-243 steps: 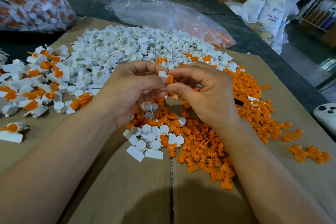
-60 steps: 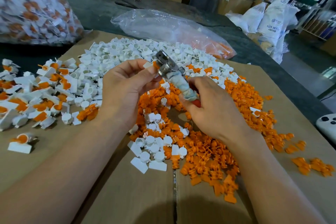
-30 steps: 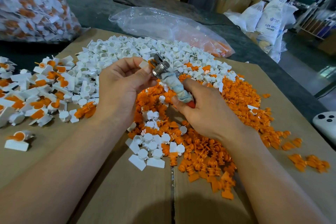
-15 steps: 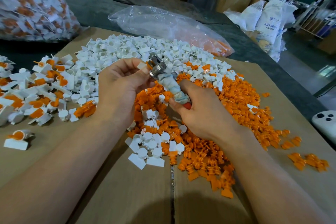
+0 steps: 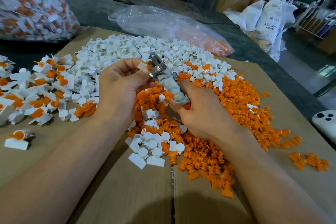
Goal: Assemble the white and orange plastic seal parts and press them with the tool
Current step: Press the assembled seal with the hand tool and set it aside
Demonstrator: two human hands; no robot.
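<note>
L grip [image 5: 120, 87] & R grip [image 5: 203, 112] bare, forearms [image 5: 63, 169] bare to frame edge, short nails [image 5: 145, 71]

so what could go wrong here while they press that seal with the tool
1. The left hand pinches the small seal right against the metal head of the tool, so a fingertip could get nipped.
2. The seal is held only at the fingertips; a skewed push from the right hand might pop it loose into the orange pile below.
</note>
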